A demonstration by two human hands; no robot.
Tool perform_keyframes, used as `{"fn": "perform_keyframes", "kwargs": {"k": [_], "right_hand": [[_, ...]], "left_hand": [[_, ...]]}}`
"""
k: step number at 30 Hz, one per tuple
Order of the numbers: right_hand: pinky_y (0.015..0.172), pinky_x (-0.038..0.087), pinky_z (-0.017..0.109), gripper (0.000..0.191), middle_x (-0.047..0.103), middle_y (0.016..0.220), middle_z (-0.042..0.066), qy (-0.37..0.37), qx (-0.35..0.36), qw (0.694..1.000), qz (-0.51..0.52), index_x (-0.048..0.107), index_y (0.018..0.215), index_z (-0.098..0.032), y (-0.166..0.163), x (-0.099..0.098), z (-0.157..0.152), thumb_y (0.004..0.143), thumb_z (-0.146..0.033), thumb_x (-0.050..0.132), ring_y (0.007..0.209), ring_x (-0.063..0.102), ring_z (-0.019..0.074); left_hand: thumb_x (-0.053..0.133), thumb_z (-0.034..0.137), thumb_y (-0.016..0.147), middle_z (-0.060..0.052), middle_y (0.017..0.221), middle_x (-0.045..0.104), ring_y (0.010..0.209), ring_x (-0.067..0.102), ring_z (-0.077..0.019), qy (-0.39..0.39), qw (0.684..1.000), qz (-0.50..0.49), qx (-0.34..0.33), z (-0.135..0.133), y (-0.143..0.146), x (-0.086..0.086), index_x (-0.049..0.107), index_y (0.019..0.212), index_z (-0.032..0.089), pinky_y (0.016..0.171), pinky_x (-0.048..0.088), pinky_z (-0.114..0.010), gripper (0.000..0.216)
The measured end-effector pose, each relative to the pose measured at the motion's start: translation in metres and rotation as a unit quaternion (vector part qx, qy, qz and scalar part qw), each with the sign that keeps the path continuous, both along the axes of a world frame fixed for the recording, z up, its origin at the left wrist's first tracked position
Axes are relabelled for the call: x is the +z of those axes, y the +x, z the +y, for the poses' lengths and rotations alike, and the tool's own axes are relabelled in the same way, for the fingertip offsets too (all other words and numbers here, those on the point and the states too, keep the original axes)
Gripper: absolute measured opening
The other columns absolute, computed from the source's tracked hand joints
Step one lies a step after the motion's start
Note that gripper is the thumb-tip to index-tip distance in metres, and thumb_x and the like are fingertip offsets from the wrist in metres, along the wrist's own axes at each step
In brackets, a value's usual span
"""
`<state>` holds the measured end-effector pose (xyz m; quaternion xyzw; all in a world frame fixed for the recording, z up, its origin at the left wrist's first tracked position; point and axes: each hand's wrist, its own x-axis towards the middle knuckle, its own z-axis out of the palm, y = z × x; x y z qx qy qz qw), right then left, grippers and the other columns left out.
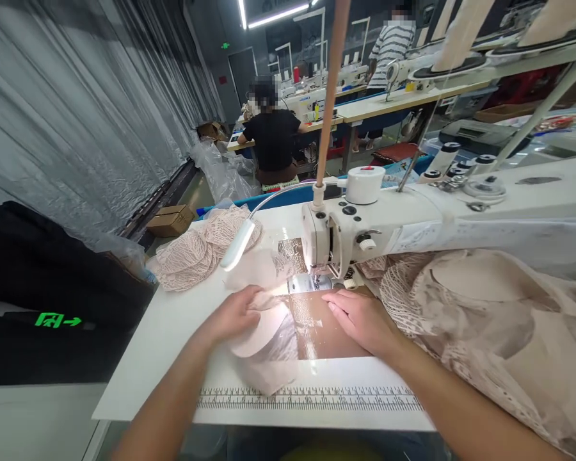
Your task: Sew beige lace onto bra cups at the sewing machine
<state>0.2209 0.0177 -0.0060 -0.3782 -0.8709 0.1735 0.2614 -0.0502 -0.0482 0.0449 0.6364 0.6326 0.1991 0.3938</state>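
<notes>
The white worktop (166,349) bears pale-pink fabric (256,336), net-patterned pink lace (185,259) by its far-left corner, and a black-marked ruler (312,401).

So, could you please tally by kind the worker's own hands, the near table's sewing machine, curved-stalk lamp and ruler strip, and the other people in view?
Own hands: 2 (left hand, right hand)
Sewing machine: 1
Lamp: 1
Ruler strip: 1
Other people: 2 (person in black, person in stripes)
Total: 7
</notes>
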Motion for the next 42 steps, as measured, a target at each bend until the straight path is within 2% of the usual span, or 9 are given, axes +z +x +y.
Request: {"fn": "perform_keyframes", "kwargs": {"k": [6, 11, 15, 22, 28, 33, 35, 38, 42], "right_hand": [[0.072, 0.049, 0.028, 0.029, 0.071, 0.096, 0.004, -0.021, -0.033, 0.999, 0.034, 0.067, 0.103, -0.02, 0.0, 0.007, -0.001, 0.09, -0.022, 0.041, 0.084, 0.065, 0.0179], [0.057, 0.039, 0.024, 0.027, 0.063, 0.063, 0.0, -0.05, -0.01, 0.997, 0.064, 0.066, 0.08, -0.02, 0.003, 0.018, -0.003, 0.091, -0.028, 0.043, 0.057, 0.055, 0.0135], [0.058, 0.035, 0.023, 0.023, 0.058, 0.063, 0.0, -0.037, 0.095, 0.995, 0.001, 0.06, 0.068, -0.018, 0.002, 0.017, -0.005, 0.088, -0.024, 0.049, 0.061, 0.051, 0.0129], [0.062, 0.035, 0.025, 0.023, 0.056, 0.065, 0.0, -0.018, 0.087, 0.994, -0.066, 0.059, 0.068, -0.017, -0.002, 0.01, -0.007, 0.088, -0.019, 0.048, 0.065, 0.05, 0.0134], [0.069, 0.04, 0.029, 0.021, 0.059, 0.089, 0.005, 0.01, 0.039, 0.995, -0.087, 0.064, 0.103, -0.018, -0.004, 0.007, -0.003, 0.088, -0.024, 0.051, 0.079, 0.054, 0.018], [0.066, 0.04, 0.029, 0.02, 0.058, 0.086, 0.004, 0.024, 0.023, 0.992, -0.122, 0.066, 0.101, -0.019, -0.006, 0.004, -0.002, 0.089, -0.024, 0.05, 0.074, 0.053, 0.0169], [0.065, 0.039, 0.029, 0.017, 0.058, 0.084, 0.004, 0.034, 0.022, 0.991, -0.127, 0.066, 0.094, -0.018, -0.007, 0.003, -0.002, 0.088, -0.022, 0.05, 0.073, 0.052, 0.0165], [0.064, 0.037, 0.028, 0.017, 0.057, 0.079, 0.004, 0.042, 0.011, 0.988, -0.149, 0.064, 0.081, -0.016, -0.008, 0.003, -0.002, 0.088, -0.017, 0.048, 0.072, 0.052, 0.0161], [0.067, 0.039, 0.03, 0.016, 0.06, 0.083, 0.005, 0.029, 0.004, 0.988, -0.152, 0.065, 0.097, -0.018, -0.009, 0.005, -0.003, 0.087, -0.022, 0.052, 0.075, 0.054, 0.0178]], "left_hand": [[0.064, 0.028, 0.077, -0.008, 0.105, 0.062, 0.088, 0.061, -0.0181, -0.114, 0.956, -0.213, -0.168, 0.001, 0.014, 0.02, 0.052, 0.116, 0.017, 0.075, 0.048, -0.027, 0.041], [0.063, 0.02, 0.074, -0.01, 0.119, 0.06, 0.108, 0.056, -0.0231, -0.008, 0.982, -0.066, -0.176, 0.035, 0.049, -0.009, 0.055, 0.117, 0.018, 0.093, 0.045, -0.034, 0.044], [0.057, 0.012, 0.072, -0.007, 0.116, 0.063, 0.104, 0.059, -0.0209, 0.069, 0.982, 0.002, -0.174, 0.054, 0.055, -0.027, 0.058, 0.113, 0.018, 0.09, 0.046, -0.031, 0.041], [0.051, 0.022, 0.08, -0.005, 0.079, 0.065, 0.072, 0.061, -0.0167, 0.126, 0.987, 0.066, -0.072, 0.063, 0.052, -0.032, 0.059, 0.104, 0.012, 0.065, 0.048, -0.025, 0.027], [0.048, 0.024, 0.084, -0.002, 0.076, 0.065, 0.068, 0.06, -0.0146, 0.147, 0.984, 0.084, -0.063, 0.065, 0.059, -0.036, 0.06, 0.093, 0.016, 0.063, 0.046, -0.023, 0.017], [0.042, 0.017, 0.085, -0.007, 0.084, 0.065, 0.075, 0.059, -0.0188, 0.193, 0.97, 0.149, -0.023, 0.057, 0.056, -0.019, 0.061, 0.093, 0.016, 0.068, 0.046, -0.029, 0.02], [0.04, 0.017, 0.087, -0.008, 0.088, 0.064, 0.08, 0.058, -0.0207, 0.24, 0.951, 0.191, -0.042, 0.049, 0.059, -0.01, 0.06, 0.096, 0.016, 0.071, 0.047, -0.032, 0.022], [0.037, 0.018, 0.09, -0.008, 0.093, 0.065, 0.086, 0.06, -0.0194, 0.272, 0.925, 0.216, -0.156, 0.037, 0.07, -0.009, 0.06, 0.101, 0.017, 0.076, 0.049, -0.031, 0.025], [0.038, 0.019, 0.092, -0.013, 0.118, 0.061, 0.108, 0.056, -0.0235, 0.284, 0.901, 0.25, -0.214, 0.031, 0.08, -0.027, 0.056, 0.113, 0.013, 0.09, 0.049, -0.037, 0.029]]}}
